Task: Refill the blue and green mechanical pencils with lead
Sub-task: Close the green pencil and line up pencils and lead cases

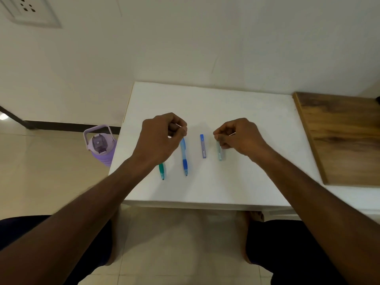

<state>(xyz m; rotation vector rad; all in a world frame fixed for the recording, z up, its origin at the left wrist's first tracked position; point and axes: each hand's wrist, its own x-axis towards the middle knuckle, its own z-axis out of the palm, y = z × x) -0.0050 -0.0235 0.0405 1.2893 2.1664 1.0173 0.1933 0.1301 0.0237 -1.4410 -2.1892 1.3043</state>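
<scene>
Head view: left hand (162,136) fist over blue pencil (184,156) and green pencil (161,171); right hand (239,136) curled on teal lead case (220,152), mid-frame; grips unclear.

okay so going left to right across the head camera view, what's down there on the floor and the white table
Purple water bottle on the floor → green mechanical pencil → blue mechanical pencil → blue lead case → pale green lead case → wooden board. The left hand overlaps both pencils; the right hand covers the pale case's top.
</scene>
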